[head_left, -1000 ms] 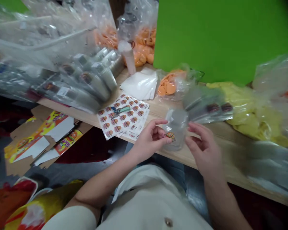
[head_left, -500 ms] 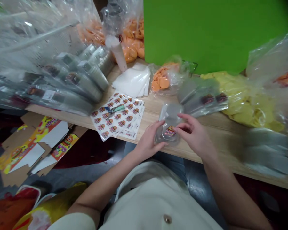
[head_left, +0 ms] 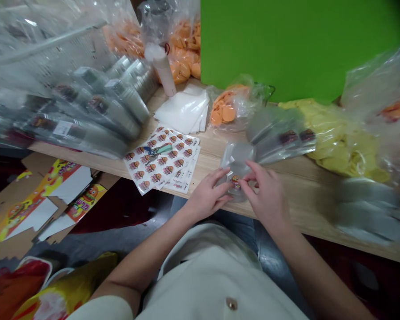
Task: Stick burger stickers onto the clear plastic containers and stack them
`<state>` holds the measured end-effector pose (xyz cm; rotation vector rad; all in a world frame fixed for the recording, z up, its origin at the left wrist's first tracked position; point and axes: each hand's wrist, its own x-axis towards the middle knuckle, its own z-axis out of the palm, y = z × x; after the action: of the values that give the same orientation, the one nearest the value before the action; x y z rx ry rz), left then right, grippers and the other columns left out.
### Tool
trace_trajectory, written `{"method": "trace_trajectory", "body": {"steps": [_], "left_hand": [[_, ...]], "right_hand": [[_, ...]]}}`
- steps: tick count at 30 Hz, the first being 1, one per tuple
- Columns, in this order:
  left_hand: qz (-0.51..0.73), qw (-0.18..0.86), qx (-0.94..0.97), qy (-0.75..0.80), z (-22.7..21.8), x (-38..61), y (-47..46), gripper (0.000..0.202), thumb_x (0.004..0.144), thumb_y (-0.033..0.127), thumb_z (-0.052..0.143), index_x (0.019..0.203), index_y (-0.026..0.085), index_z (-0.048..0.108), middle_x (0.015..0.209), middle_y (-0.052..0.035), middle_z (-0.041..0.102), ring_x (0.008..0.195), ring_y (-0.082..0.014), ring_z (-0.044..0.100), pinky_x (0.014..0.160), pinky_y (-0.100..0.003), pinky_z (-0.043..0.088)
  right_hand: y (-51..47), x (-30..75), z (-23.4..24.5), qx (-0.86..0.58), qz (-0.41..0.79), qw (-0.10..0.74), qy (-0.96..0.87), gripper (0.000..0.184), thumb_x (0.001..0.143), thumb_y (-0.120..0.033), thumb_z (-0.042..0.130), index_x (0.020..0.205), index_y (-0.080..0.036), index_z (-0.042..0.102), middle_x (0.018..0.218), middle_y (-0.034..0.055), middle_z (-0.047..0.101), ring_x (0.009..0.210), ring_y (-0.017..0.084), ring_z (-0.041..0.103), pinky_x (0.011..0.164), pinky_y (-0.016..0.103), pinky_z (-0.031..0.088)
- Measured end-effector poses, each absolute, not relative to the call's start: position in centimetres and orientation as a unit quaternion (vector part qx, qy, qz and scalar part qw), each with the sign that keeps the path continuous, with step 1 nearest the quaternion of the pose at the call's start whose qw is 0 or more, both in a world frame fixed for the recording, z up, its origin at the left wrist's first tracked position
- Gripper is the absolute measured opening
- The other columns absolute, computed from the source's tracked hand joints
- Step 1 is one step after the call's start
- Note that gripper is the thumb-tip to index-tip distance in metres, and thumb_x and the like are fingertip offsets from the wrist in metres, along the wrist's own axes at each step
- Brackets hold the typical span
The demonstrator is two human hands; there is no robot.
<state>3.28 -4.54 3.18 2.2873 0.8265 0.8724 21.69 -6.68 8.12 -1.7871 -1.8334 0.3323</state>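
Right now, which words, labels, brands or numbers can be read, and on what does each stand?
No text reads clearly.
Printed cardboard: large stylised lettering, too blurred to quote.
Sticker sheets: print too small to read.
Burger sticker by the clear container: too small to read.
White label on the stacked clear containers: blurred.

A clear container [head_left: 240,153] lies open beneath a small burger sticker [head_left: 235,181].

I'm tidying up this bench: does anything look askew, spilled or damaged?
Mildly askew: the white paper sheets printed with burgers lie fanned unevenly, one corner jutting past the front edge of the pale wooden table, and a blue-and-green metal tool lies on top. No spill or damage stands out.
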Motion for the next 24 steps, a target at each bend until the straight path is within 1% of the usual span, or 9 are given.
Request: {"method": "trace_trajectory", "body": {"steps": [3,6,8,10,12,14,16,19,24], "left_hand": [[0.334,0.314,0.833,0.310,3.5,3.3,-4.8,0.031,0.084,0.028,0.054,0.113,0.020,0.052,0.137,-0.0139,0.039,0.129,-0.0251,0.037,0.104,-0.043,0.036],[0.392,0.365,0.771,0.344,4.1,3.0,-5.2,0.039,0.083,0.028,0.054,0.121,0.020,0.047,0.138,-0.0141,0.038,0.129,-0.0251,0.036,0.104,-0.044,0.033],[0.467,0.369,0.677,0.433,4.9,2.6,-5.3,0.031,0.085,0.029,0.051,0.115,0.020,0.050,0.129,-0.0124,0.047,0.121,-0.0232,0.044,0.099,-0.041,0.037],[0.495,0.407,0.567,0.518,6.3,2.1,-5.1,0.022,0.086,0.033,0.050,0.103,0.019,0.056,0.113,-0.0091,0.057,0.106,-0.0196,0.053,0.089,-0.035,0.043],[0.448,0.548,0.484,0.515,7.9,1.8,-4.8,0.025,0.083,0.037,0.054,0.101,0.019,0.058,0.106,-0.0075,0.061,0.095,-0.0175,0.057,0.078,-0.029,0.046],[0.368,0.717,0.408,0.429,9.4,2.0,-4.4,0.034,0.077,0.036,0.063,0.105,0.018,0.059,0.103,-0.0074,0.064,0.088,-0.0166,0.060,0.074,-0.028,0.047],[0.321,0.807,0.342,0.358,10.2,2.6,-4.1,0.036,0.070,0.032,0.070,0.101,0.016,0.062,0.091,-0.0058,0.067,0.077,-0.0141,0.062,0.073,-0.027,0.047],[0.311,0.810,0.358,0.345,10.3,4.2,-3.8,0.026,0.067,0.030,0.073,0.085,0.014,0.062,0.073,-0.0010,0.064,0.064,-0.0095,0.058,0.066,-0.023,0.045],[0.295,0.627,0.607,0.389,10.4,6.5,-3.3,0.025,0.078,0.038,0.060,0.067,0.015,0.058,0.066,0.0004,0.056,0.064,-0.0103,0.051,0.061,-0.021,0.041]], "right_hand": [[-7.2,22.4,8.0,-0.680,-0.047,0.299,-0.668,0.061,0.079,-0.039,0.057,0.133,-0.017,0.037,0.115,0.0153,0.054,0.105,0.029,0.050,0.087,0.049,0.044],[-7.5,22.5,7.5,-0.614,0.024,0.282,-0.737,0.084,0.073,-0.046,0.063,0.140,-0.017,0.021,0.126,0.0162,0.049,0.114,0.030,0.047,0.090,0.049,0.043],[-7.5,22.0,7.4,-0.570,0.088,0.255,-0.776,0.083,0.074,-0.043,0.064,0.140,-0.020,0.019,0.129,0.0140,0.049,0.118,0.030,0.044,0.095,0.050,0.039],[-7.4,21.6,7.6,-0.566,0.128,0.284,-0.763,0.081,0.075,-0.037,0.064,0.140,-0.023,0.019,0.126,0.0111,0.052,0.118,0.028,0.046,0.098,0.049,0.038],[-7.4,21.4,8.2,-0.561,0.169,0.333,-0.739,0.085,0.073,-0.036,0.067,0.141,-0.024,0.017,0.126,0.0098,0.053,0.117,0.026,0.048,0.099,0.048,0.037],[-7.4,21.7,9.0,-0.538,0.193,0.355,-0.740,0.086,0.072,-0.035,0.068,0.141,-0.026,0.017,0.128,0.0093,0.051,0.118,0.026,0.047,0.099,0.047,0.037],[-7.6,22.2,9.7,-0.513,0.171,0.352,-0.764,0.081,0.073,-0.034,0.067,0.140,-0.028,0.022,0.129,0.0086,0.050,0.119,0.026,0.046,0.100,0.047,0.037],[-7.9,23.2,10.2,-0.488,0.103,0.322,-0.805,0.069,0.074,-0.031,0.066,0.135,-0.028,0.033,0.128,0.0085,0.050,0.119,0.026,0.046,0.099,0.045,0.038],[-7.2,27.4,10.8,-0.493,0.070,0.279,-0.821,0.065,0.073,-0.038,0.067,0.130,-0.024,0.039,0.119,0.0093,0.057,0.110,0.025,0.052,0.091,0.043,0.042]]}}
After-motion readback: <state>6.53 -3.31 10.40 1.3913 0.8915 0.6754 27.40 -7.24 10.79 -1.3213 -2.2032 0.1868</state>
